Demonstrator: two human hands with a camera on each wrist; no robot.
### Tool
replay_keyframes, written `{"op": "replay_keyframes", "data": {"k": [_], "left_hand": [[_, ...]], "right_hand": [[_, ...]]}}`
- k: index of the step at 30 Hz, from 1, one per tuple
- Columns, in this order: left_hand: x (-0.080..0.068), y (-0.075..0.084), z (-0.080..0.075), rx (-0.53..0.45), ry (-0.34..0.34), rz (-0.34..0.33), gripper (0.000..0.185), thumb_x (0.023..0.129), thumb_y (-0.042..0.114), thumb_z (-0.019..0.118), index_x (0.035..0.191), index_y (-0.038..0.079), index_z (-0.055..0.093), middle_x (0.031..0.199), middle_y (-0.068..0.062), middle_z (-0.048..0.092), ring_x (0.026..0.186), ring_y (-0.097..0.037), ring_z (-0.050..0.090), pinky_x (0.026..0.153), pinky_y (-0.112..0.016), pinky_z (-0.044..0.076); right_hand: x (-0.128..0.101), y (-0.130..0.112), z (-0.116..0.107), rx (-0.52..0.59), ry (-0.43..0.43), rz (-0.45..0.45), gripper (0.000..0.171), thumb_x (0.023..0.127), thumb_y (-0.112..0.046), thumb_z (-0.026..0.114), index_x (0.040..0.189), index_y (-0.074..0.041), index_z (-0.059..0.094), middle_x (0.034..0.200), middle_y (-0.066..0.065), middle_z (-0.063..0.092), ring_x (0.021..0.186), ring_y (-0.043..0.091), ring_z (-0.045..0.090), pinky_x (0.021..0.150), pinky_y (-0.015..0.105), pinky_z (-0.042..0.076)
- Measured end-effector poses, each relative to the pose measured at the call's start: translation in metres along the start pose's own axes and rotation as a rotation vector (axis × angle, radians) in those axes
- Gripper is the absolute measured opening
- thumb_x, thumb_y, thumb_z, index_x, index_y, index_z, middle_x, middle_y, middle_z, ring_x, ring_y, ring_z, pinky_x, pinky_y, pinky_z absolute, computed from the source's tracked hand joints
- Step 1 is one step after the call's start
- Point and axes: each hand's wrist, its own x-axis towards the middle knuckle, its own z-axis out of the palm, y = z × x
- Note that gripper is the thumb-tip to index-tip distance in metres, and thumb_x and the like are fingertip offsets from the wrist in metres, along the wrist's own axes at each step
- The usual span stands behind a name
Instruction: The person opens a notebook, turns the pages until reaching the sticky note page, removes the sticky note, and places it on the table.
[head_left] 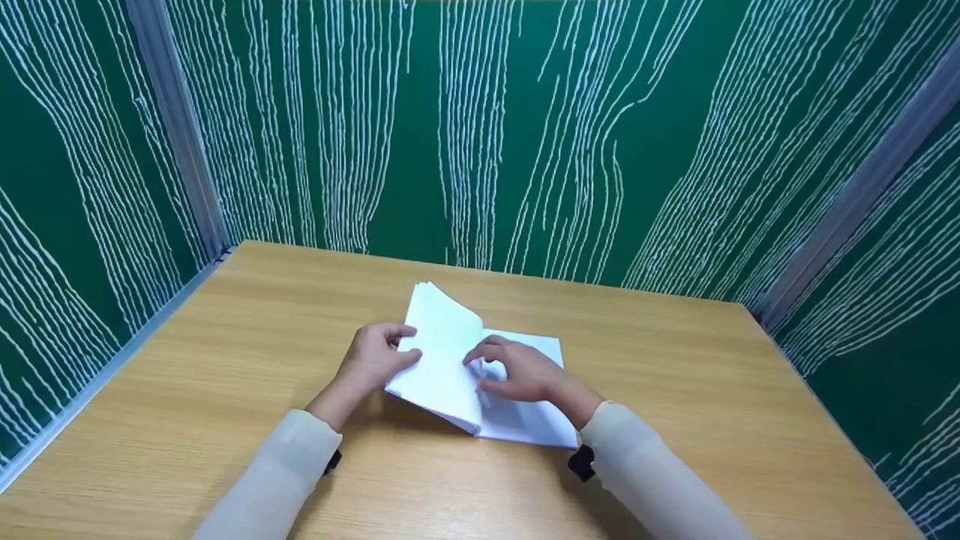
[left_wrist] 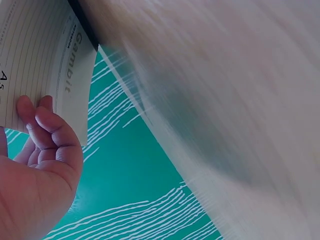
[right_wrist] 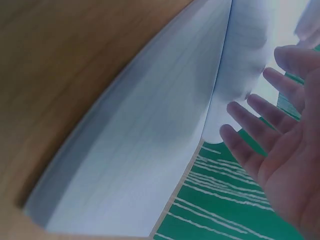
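Note:
An open notebook [head_left: 525, 427] with white pages lies on the table, its left part raised at a slant. My left hand [head_left: 371, 356] grips the outer edge of that part, thumb on the page side. In the left wrist view, the fingers of the left hand [left_wrist: 47, 170] lie against the cover [left_wrist: 65, 107], which is lined and reads "Gambit" and "A5". Over the middle fold hovers my right hand [head_left: 521, 371], fingers slightly bent. From the right wrist, the right hand [right_wrist: 287, 145] shows spread fingers beside the page [right_wrist: 135, 145]; whether its fingertips touch the paper is unclear.
The notebook rests on a light wooden table [head_left: 667, 360]. Green walls [head_left: 420, 150] with wavy white lines stand behind the table and at both sides, with grey posts [head_left: 176, 112] at the corners.

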Motion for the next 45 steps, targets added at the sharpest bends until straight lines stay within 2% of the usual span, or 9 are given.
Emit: {"op": "replay_keyframes", "data": {"k": [5,9,13,16,20,25,37,45], "left_hand": [[0.001,0.001,0.0,-0.009,-0.008,-0.01,0.035,0.084,0.02,0.073,0.119,0.016,0.068,0.121,-0.006,0.064,0.11,-0.022,0.057,0.099,-0.039,0.048],[0.001,0.001,-0.001,-0.013,-0.007,-0.014,0.034,0.085,0.019,0.072,0.119,0.016,0.068,0.123,-0.006,0.063,0.115,-0.023,0.056,0.101,-0.039,0.047],[0.001,0.003,-0.002,0.006,0.005,-0.005,0.034,0.085,0.02,0.072,0.119,0.017,0.068,0.12,-0.005,0.062,0.114,-0.021,0.056,0.101,-0.038,0.047],[0.001,0.004,-0.002,0.031,0.019,0.02,0.033,0.086,0.019,0.071,0.119,0.016,0.068,0.11,-0.004,0.062,0.106,-0.02,0.054,0.096,-0.036,0.047],[0.001,0.005,-0.002,0.048,0.03,0.037,0.032,0.087,0.019,0.07,0.119,0.016,0.068,0.102,-0.004,0.059,0.1,-0.02,0.052,0.091,-0.035,0.045],[0.001,0.004,-0.002,0.035,0.027,0.017,0.032,0.088,0.018,0.068,0.12,0.016,0.067,0.106,-0.004,0.061,0.103,-0.02,0.054,0.096,-0.037,0.047],[0.0,0.002,-0.002,0.026,0.02,-0.009,0.031,0.09,0.016,0.065,0.121,0.017,0.066,0.11,-0.005,0.062,0.109,-0.022,0.057,0.1,-0.039,0.047],[0.001,0.0,0.0,0.023,0.016,-0.004,0.031,0.09,0.017,0.064,0.121,0.017,0.066,0.103,-0.004,0.061,0.102,-0.02,0.055,0.094,-0.036,0.048]], "right_hand": [[0.0,0.012,-0.004,0.049,0.147,0.141,0.026,0.09,-0.023,0.064,0.115,-0.017,0.067,0.115,0.002,0.063,0.101,0.021,0.061,0.088,0.039,0.052],[0.001,0.023,-0.009,0.077,0.219,0.279,0.023,0.09,-0.02,0.063,0.112,-0.014,0.068,0.11,0.002,0.063,0.098,0.02,0.059,0.085,0.038,0.052],[-0.001,0.039,-0.015,0.026,0.218,0.373,0.022,0.091,-0.019,0.063,0.112,-0.014,0.068,0.111,0.005,0.063,0.099,0.021,0.058,0.084,0.039,0.052],[-0.003,0.053,-0.017,-0.026,0.206,0.435,0.022,0.091,-0.02,0.063,0.111,-0.015,0.068,0.113,0.006,0.062,0.101,0.023,0.058,0.085,0.039,0.052],[-0.008,0.07,-0.02,-0.043,0.187,0.511,0.023,0.091,-0.022,0.063,0.112,-0.016,0.068,0.118,0.007,0.06,0.106,0.026,0.056,0.09,0.042,0.051],[-0.014,0.082,-0.019,-0.048,0.169,0.565,0.025,0.092,-0.024,0.062,0.115,-0.015,0.067,0.122,0.011,0.057,0.11,0.029,0.051,0.096,0.047,0.047],[-0.024,0.094,-0.015,-0.125,0.115,0.608,0.044,0.089,-0.033,0.063,0.129,-0.014,0.06,0.13,0.018,0.052,0.115,0.036,0.043,0.098,0.056,0.041],[-0.025,0.095,-0.013,-0.157,0.03,0.634,0.056,0.09,-0.04,0.061,0.139,-0.014,0.052,0.138,0.021,0.047,0.122,0.039,0.037,0.101,0.061,0.036]]}}
